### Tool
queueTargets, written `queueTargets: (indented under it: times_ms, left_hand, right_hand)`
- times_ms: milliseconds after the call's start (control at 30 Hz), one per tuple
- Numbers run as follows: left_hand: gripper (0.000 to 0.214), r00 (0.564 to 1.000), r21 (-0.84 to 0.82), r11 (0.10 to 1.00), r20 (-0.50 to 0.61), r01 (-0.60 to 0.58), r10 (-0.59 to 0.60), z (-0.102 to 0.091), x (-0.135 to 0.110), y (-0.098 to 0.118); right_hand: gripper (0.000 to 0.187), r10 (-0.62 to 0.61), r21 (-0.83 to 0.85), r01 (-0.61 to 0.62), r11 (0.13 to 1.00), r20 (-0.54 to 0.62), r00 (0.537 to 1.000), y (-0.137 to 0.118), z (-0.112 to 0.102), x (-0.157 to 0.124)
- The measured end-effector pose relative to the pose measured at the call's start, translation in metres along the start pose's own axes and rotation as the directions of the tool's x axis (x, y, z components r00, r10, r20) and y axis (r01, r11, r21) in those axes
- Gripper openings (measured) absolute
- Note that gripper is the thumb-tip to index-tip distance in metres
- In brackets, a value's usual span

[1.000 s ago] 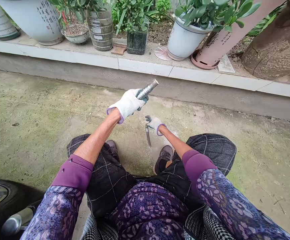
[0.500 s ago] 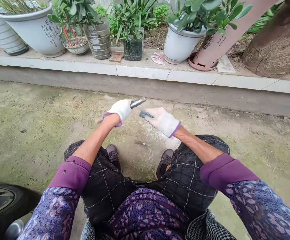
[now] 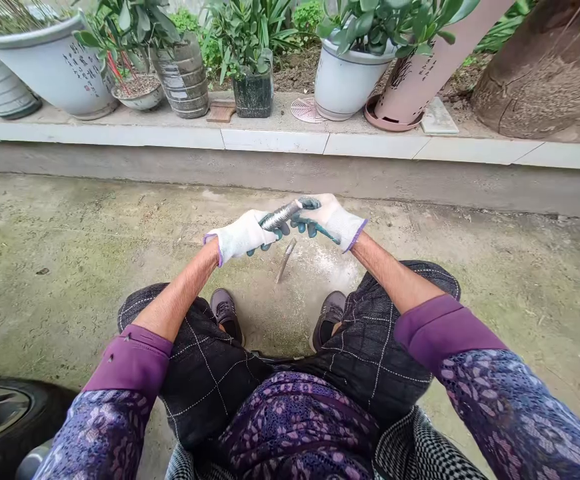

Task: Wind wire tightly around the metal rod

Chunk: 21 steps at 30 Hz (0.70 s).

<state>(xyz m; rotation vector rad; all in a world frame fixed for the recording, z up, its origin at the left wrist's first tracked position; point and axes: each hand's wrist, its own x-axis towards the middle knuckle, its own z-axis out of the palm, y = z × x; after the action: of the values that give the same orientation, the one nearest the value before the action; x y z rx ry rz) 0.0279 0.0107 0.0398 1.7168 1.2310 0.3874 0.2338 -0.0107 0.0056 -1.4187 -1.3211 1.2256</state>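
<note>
I sit with both gloved hands held out over my knees. My left hand (image 3: 243, 235) is closed round the lower part of a grey metal rod (image 3: 280, 215) with a ridged surface. My right hand (image 3: 327, 218) grips the rod's upper end, its green-coated fingers curled over it. Below the hands a second thin metal piece (image 3: 285, 259) lies on the concrete ground (image 3: 70, 253) between my two shoes.
A raised ledge (image 3: 275, 140) runs across the back, carrying several potted plants, among them a white pot (image 3: 343, 83) and a dark pot (image 3: 253, 93). A vehicle tyre (image 3: 0, 427) sits at the lower left. A large tree trunk (image 3: 540, 73) stands at the back right.
My right hand left the thin metal piece on the ground, rose and closed on the end of the rod. My left hand lowered the rod slightly.
</note>
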Motion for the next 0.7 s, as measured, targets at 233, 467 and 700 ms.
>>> queueTargets:
  times_ms: [233, 467, 700]
  left_hand:
    - [0.026, 0.998, 0.658, 0.752, -0.009, -0.042, 0.063, -0.008, 0.026, -0.018]
    - [0.037, 0.973, 0.905, 0.364, 0.232, -0.222, 0.017, 0.004, 0.025, -0.025]
    - [0.035, 0.955, 0.835, 0.464, 0.274, -0.296, 0.115, 0.007, 0.024, -0.014]
  right_hand:
    - [0.011, 0.006, -0.212, 0.018, 0.977, 0.116, 0.993, -0.006, 0.022, -0.023]
    - [0.01, 0.01, -0.22, -0.004, 0.975, 0.024, 1.0, -0.01, 0.01, -0.017]
    - [0.01, 0.021, -0.171, -0.035, 0.985, -0.08, 0.997, 0.001, 0.002, -0.002]
